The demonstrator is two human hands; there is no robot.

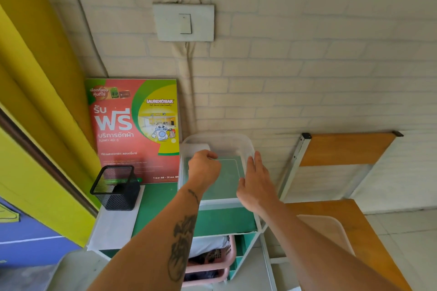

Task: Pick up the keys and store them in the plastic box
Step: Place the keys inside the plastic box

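A clear plastic box (227,136) without a lid stands on the green tabletop (160,205) against the brick wall. My left hand (203,168) hovers over the box's left half, curled into a fist with the knuckles up. No keys are visible anywhere; whether the fist holds something cannot be told. My right hand (256,179) is flat with fingers stretched out, resting against the box's right rim. The box floor that shows between my hands looks bare.
A red and green laundry poster (132,130) leans on the wall left of the box. A black mesh pen holder (115,188) stands at the table's left. A pink basket (224,260) sits under the table. Wooden folding furniture (345,149) stands to the right.
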